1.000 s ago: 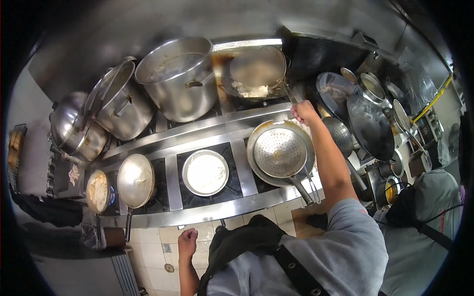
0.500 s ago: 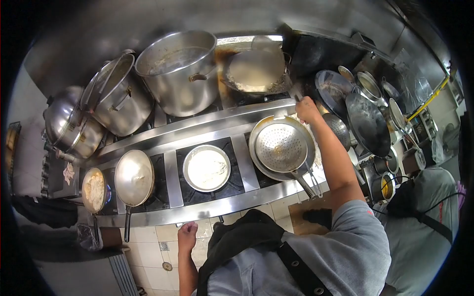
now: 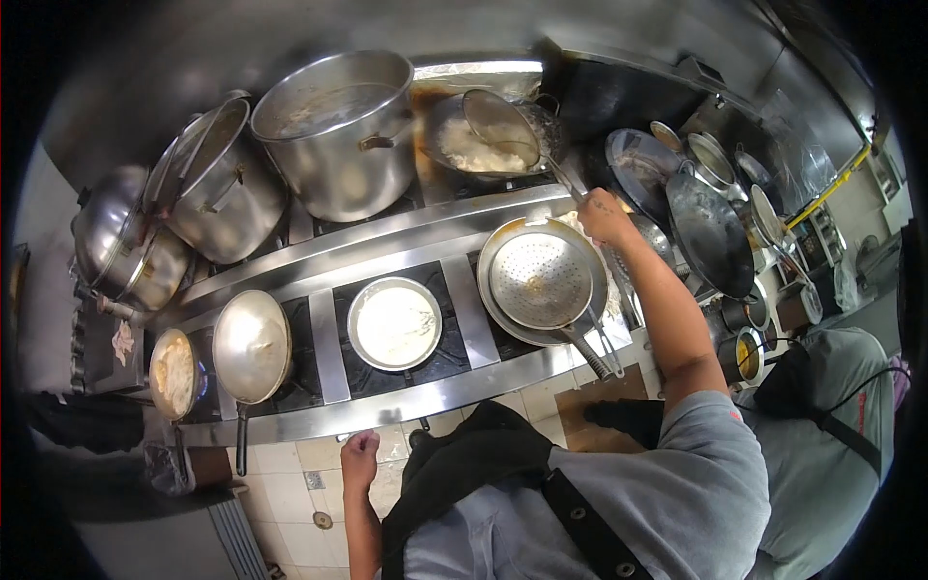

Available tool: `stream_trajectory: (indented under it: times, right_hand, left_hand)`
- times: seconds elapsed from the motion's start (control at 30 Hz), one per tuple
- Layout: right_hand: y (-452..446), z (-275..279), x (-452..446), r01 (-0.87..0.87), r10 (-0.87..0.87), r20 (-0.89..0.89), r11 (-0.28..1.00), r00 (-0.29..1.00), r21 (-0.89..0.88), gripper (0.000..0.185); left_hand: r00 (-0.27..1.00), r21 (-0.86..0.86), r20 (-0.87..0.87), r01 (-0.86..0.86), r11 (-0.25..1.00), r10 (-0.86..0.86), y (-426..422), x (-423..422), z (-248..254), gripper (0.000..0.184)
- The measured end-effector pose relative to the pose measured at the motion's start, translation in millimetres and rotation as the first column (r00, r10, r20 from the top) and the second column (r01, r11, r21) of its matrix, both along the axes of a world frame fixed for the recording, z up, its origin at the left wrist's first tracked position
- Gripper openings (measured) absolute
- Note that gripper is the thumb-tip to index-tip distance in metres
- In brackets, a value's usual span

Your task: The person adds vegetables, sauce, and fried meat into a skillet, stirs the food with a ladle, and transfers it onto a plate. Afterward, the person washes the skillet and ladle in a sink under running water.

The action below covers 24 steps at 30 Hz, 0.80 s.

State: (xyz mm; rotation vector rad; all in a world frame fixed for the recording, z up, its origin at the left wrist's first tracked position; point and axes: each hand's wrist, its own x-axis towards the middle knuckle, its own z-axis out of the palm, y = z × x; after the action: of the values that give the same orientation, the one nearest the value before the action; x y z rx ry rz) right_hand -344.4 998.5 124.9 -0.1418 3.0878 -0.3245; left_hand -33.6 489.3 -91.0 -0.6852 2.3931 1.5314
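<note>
My right hand (image 3: 605,217) is closed round the handle of a round mesh strainer (image 3: 501,128). The strainer is tilted over a wok (image 3: 450,145) on the back burner, where pale food pieces (image 3: 476,155) lie in cloudy liquid. Below my right forearm's left side, a perforated ladle (image 3: 541,280) rests in a metal bowl (image 3: 490,314) on the front burner. My left hand (image 3: 361,458) hangs in front of the stove edge with its fingers curled, and nothing shows in it.
Large steel pots (image 3: 338,159) stand at the back left. Along the front are a pan of white contents (image 3: 394,324), a covered-looking pan (image 3: 251,346) and a small pan over a flame (image 3: 174,372). Woks (image 3: 710,232) lean at the right, near another person (image 3: 822,435).
The strainer has gone from a blurred, flatter position over the wok to a sharp, tilted one, showing the food beneath. The camera view has shifted slightly; my left hand remains low.
</note>
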Motion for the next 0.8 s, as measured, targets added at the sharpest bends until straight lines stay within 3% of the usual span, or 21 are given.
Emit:
stream_trajectory:
  times: [0.1,0.2,0.3,0.33,0.4,0.53,0.6,0.63,0.67,0.7,0.73,0.77,0.8]
  right_hand:
    - [6.2,5.4,0.2,-0.018,0.018,-0.061,1.000,0.998,0.006,0.020]
    - [3.6,21.1,8.3,0.014,-0.009,0.033,0.989,0.999,-0.146,0.025]
    - [-12.2,9.5,16.1,0.367,-0.289,0.246,0.845,0.925,-0.389,0.022]
    - [-5.4,-2.3,11.0,0.364,-0.285,0.246,0.844,0.926,-0.393,0.022]
    - [5.8,-10.7,4.2,0.006,-0.009,-0.011,0.965,1.000,-0.264,0.022]
    - [11.6,-2.2,6.0,-0.018,-0.011,-0.090,0.949,0.996,-0.316,0.022]
    - [7.6,-3.2,8.3,0.208,-0.160,0.145,0.878,0.976,-0.431,0.025]
    - [19.3,-14.0,-0.3,0.204,-0.157,0.143,0.878,0.977,-0.432,0.025]
    - [39.0,-32.6,-14.8,-0.108,0.113,0.040,0.989,0.993,-0.104,0.026]
    - [51.0,-41.7,-24.0,-0.390,0.394,0.038,0.884,0.918,0.256,0.027]
    - [39.4,-23.5,-16.8,-0.394,0.400,0.035,0.881,0.916,0.263,0.027]
    - [28.0,-5.2,-6.4,-0.117,0.117,0.008,0.992,0.993,-0.038,0.026]
    - [18.5,12.6,5.4,0.187,-0.173,0.071,0.925,0.982,-0.331,0.025]
  left_hand:
    - [0.999,0.025,-0.017,-0.029,0.999,0.029,2.7,1.7,-0.4,0.035]
    - [0.999,-0.014,0.008,-0.035,0.999,0.035,5.7,4.5,4.0,0.034]
    - [0.998,0.011,-0.006,-0.058,0.998,0.058,10.6,8.3,3.7,0.035]
    - [0.998,0.007,-0.007,-0.061,0.998,0.061,11.4,8.9,4.4,0.035]
    - [0.998,-0.017,0.006,-0.064,0.998,0.064,15.7,11.5,5.0,0.035]
    - [0.994,-0.001,-0.021,-0.105,0.994,0.105,20.4,20.3,2.5,0.034]
    - [0.993,-0.015,-0.018,-0.121,0.993,0.121,22.8,24.8,1.6,0.033]
    - [0.992,-0.015,-0.020,-0.124,0.992,0.124,26.4,25.4,7.1,0.033]
    - [0.990,-0.008,-0.004,-0.138,0.990,0.138,30.2,26.7,13.8,0.033]
    - [0.988,0.001,0.012,-0.154,0.988,0.154,35.3,27.8,17.5,0.033]
    - [0.987,0.007,0.008,-0.160,0.987,0.160,36.9,30.2,14.2,0.033]
    - [0.987,0.001,-0.002,-0.162,0.987,0.162,35.5,34.6,8.3,0.033]
    - [0.987,-0.006,-0.010,-0.160,0.987,0.160,37.1,36.1,4.6,0.032]
